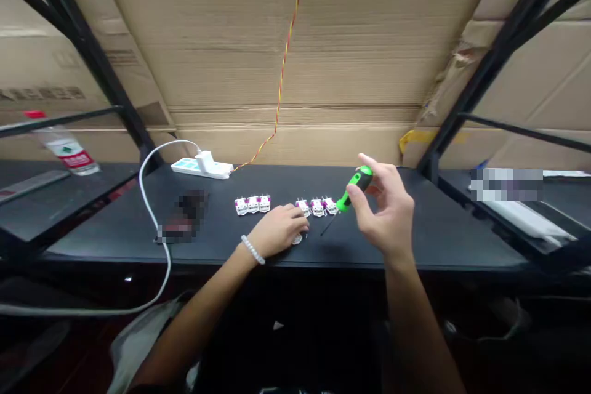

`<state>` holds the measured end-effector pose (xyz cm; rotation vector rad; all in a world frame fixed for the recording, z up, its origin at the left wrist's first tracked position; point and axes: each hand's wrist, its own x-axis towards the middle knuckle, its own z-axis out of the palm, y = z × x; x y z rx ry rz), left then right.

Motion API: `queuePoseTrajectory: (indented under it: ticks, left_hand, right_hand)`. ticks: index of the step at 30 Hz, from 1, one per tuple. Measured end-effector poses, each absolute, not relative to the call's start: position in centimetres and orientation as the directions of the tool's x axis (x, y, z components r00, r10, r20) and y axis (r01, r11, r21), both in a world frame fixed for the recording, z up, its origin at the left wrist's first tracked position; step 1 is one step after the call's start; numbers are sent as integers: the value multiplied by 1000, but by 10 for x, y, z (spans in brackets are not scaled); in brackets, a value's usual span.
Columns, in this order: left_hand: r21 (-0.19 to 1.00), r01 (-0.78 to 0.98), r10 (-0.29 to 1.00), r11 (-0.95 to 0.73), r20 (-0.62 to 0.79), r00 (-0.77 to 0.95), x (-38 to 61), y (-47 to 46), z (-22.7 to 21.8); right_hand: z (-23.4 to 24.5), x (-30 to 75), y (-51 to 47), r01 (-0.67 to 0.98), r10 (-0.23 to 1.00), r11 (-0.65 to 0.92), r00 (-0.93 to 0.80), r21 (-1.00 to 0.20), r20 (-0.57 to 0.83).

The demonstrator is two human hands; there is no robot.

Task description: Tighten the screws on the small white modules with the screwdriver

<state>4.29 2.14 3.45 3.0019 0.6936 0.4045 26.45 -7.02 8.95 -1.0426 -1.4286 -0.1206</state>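
Observation:
My right hand (386,206) is raised above the black table (415,240) and grips a green-and-black screwdriver (353,189) by its handle, the thin shaft pointing down-left to the table. My left hand (278,231) rests on the table with fingers curled over a small white part (298,238) near the shaft tip. A bead bracelet sits on that wrist. Behind the left hand stand two rows of small white-and-purple parts, one row of three at the left (252,204) and one of three at the right (317,206).
A white power strip (202,167) with a charger lies at the back, its white cable looping to a blurred dark object (182,217). A red-yellow twisted wire hangs down the cardboard wall. Black frame posts stand at both sides. A water bottle (64,146) lies far left.

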Motion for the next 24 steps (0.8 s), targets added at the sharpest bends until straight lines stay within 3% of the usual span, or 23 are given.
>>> queuePoseTrajectory:
  ticks: [7, 12, 24]
  left_hand:
    - [296, 415, 484, -860, 218, 848, 17, 24, 50]
    - [341, 424, 494, -839, 150, 856, 11, 35, 46]
    - [441, 256, 376, -860, 211, 902, 9, 49, 40]
  right_hand:
    - [86, 265, -66, 570, 507, 613, 248, -547, 825]
    - [81, 259, -61, 536, 548, 624, 218, -568, 808]
    - [67, 236, -56, 506, 600, 647, 122, -570, 790]
